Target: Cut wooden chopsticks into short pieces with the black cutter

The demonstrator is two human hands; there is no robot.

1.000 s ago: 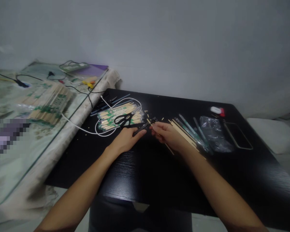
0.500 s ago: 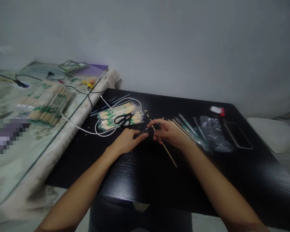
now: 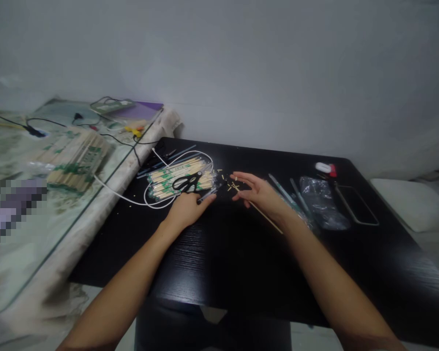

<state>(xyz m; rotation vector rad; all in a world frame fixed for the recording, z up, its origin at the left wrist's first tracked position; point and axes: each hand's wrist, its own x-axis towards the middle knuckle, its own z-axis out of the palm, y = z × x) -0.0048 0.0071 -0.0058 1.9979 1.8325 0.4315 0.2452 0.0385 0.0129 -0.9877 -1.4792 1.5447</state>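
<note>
My left hand (image 3: 187, 208) is closed around a slim dark tool (image 3: 207, 194) with a greyish end; its exact kind is hard to make out. My right hand (image 3: 258, 192) holds a thin wooden chopstick (image 3: 267, 219) near its far end, with the index finger stretched out above it. The stick slants down to the right below the palm. Between the hands, short cut pieces of wood (image 3: 231, 185) lie scattered on the black table (image 3: 205, 263). Black-handled scissors (image 3: 185, 182) rest on wrapped chopstick packs (image 3: 161, 174), just beyond my left hand.
A white cable (image 3: 126, 197) loops around the packs. To the right lie plastic wrappers (image 3: 283, 190), a clear bag (image 3: 324, 202), a phone-shaped frame (image 3: 356, 204) and a white case (image 3: 324, 167). On the glass-topped surface at left sits another chopstick bundle (image 3: 76, 156).
My hands have moved apart: the left drew back left with the tool, the right shifted slightly right. The chopstick has swung to the right. More cut pieces now show between the hands.
</note>
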